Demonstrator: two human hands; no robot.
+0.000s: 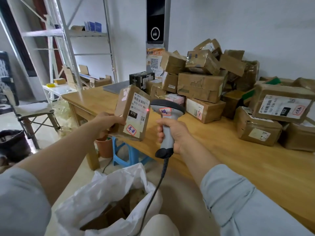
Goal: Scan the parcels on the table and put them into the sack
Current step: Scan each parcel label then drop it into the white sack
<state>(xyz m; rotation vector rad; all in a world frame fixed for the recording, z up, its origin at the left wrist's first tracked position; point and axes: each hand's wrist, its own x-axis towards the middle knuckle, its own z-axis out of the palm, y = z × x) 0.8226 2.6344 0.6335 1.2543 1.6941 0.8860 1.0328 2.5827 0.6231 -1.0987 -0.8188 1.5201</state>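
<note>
Many parcels [201,86] wait on the table [238,159] beyond my right fingers [160,132], clamped on the scanner [167,109]; my left fingers [117,120] grip one parcel [131,114] beside it, above the part-filled sack [109,193].

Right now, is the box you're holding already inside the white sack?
No, the left hand holds the box up beside the scanner, outside the sack.

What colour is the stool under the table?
The stool is blue, best seen in the head view.

One head-worn camera looks forward and down, close over the table [247,167].
</note>
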